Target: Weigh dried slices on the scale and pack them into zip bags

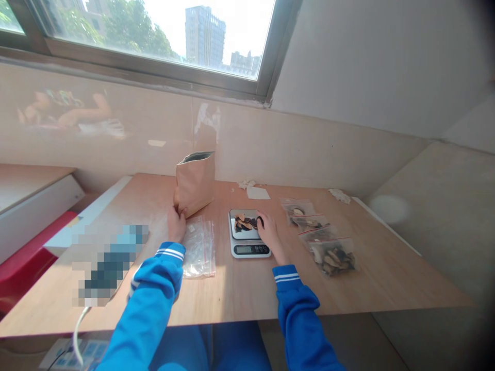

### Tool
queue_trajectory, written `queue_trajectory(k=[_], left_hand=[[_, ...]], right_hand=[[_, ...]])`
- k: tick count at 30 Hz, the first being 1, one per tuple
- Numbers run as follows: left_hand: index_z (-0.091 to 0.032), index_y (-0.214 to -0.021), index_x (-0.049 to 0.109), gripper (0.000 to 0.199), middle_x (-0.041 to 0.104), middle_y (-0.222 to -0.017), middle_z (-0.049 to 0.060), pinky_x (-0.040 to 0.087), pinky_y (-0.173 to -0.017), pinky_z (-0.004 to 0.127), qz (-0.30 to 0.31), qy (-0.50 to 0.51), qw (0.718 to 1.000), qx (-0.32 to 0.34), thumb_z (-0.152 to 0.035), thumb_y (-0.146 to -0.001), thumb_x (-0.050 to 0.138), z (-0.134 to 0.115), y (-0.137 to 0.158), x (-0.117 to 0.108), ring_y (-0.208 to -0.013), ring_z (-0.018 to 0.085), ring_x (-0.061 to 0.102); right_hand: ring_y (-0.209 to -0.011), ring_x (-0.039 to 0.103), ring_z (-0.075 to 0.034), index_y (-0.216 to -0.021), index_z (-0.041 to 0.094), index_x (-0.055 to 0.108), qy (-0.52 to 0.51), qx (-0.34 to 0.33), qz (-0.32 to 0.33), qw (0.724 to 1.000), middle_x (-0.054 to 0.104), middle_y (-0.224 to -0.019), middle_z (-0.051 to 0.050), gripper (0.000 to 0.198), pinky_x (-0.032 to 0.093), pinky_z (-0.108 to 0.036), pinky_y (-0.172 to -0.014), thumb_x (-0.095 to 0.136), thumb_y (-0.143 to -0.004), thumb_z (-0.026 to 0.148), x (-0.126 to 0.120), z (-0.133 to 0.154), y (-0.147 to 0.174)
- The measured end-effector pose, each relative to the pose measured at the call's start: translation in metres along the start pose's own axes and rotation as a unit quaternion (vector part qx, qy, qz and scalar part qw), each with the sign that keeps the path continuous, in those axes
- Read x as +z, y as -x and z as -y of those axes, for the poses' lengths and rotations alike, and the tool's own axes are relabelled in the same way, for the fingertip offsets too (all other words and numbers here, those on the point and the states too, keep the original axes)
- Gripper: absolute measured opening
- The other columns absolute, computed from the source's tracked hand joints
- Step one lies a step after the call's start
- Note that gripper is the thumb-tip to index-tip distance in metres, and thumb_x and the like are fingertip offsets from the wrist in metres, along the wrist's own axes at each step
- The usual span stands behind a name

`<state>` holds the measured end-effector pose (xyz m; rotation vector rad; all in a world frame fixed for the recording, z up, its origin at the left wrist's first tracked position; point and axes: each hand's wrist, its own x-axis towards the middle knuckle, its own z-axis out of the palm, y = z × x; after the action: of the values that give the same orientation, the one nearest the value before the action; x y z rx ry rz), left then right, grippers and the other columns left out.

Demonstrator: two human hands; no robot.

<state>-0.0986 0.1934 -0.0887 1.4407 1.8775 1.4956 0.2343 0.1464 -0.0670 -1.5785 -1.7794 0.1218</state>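
My left hand [177, 222] is closed on the lower corner of a brown paper bag [196, 180], which stands with its top open. My right hand [269, 231] is over the right side of a white kitchen scale [250, 251], with its fingers pinched on a dark slice at the edge of a small pile. The pile of dried mushroom slices [244, 223] lies on the scale's shiny plate. Below the bag, clear zip bags [199, 250] lie flat beside my left wrist. The scale's display is too small to read.
To the right, several zip bags of dried slices [335, 260] overlap in a row. A white paper piece [258, 193] and crumpled tissue [339, 196] lie near the wall. On the left is a blurred-out flat object [112, 268] with a white cable [77, 330]. The table's front edge [232, 320] is close to my body.
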Motion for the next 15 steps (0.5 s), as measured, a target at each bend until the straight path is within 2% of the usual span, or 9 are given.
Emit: queue_trajectory(k=[4,9,15], left_hand=[[-0.02,-0.093,0.047,0.02,0.062,-0.102,0.015,0.048,-0.088,0.047,-0.001,0.0,1.0,0.002,-0.035,-0.081,0.053,0.0,0.0,0.0,-0.102,0.033,0.06],[-0.021,-0.093,0.048,0.02,0.062,-0.1,0.013,0.049,-0.088,0.047,-0.004,0.004,1.0,0.005,-0.036,-0.08,0.053,0.0,0.0,0.0,-0.101,0.032,0.06],[-0.02,-0.094,0.046,0.022,0.062,-0.103,0.015,0.048,-0.089,0.046,0.002,0.004,1.0,-0.001,-0.036,-0.081,0.054,-0.001,0.0,0.0,-0.102,0.032,0.06]], right_hand=[[-0.114,0.056,-0.027,-0.119,0.015,0.06,-0.043,0.005,-0.028,0.999,0.064,-0.119,-0.015,0.038,0.044,-0.046,-0.1,0.039,-0.09,0.025,0.006,-0.002,0.008],[-0.108,0.059,-0.028,-0.113,0.015,0.064,-0.053,0.021,-0.052,0.997,0.067,-0.113,-0.015,0.034,0.046,-0.045,-0.096,0.049,-0.085,0.027,0.003,0.009,0.001],[-0.1,0.062,-0.026,-0.103,0.017,0.068,-0.088,0.043,-0.088,0.991,0.07,-0.107,-0.013,0.033,0.047,-0.04,-0.09,0.049,-0.09,0.039,0.0,0.014,-0.008]])
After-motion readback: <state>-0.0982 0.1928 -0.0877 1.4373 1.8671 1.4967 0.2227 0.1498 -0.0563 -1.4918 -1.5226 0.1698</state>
